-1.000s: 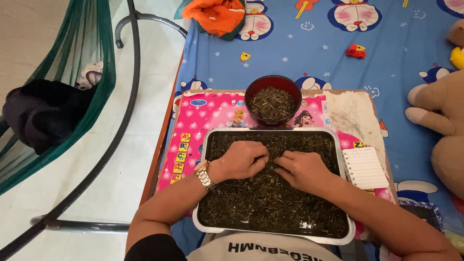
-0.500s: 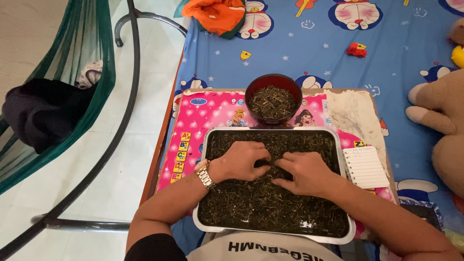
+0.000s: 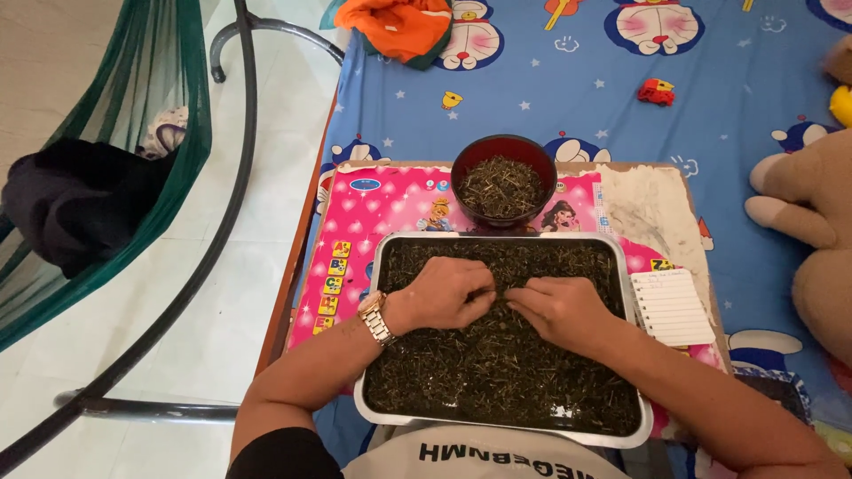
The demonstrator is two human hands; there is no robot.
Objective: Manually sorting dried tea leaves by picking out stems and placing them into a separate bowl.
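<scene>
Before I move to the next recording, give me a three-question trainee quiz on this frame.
1. True or false: both hands rest in the metal tray of dark dried bits.
2. Which wrist wears the watch?
A. left
B. right
C. neither
3. Fill in: beyond the tray stands a dark red ____ holding the same dried bits.

Key
1. True: the left hand and right hand lie on the dried bits, fingers nearly meeting mid-tray.
2. A
3. bowl
</scene>
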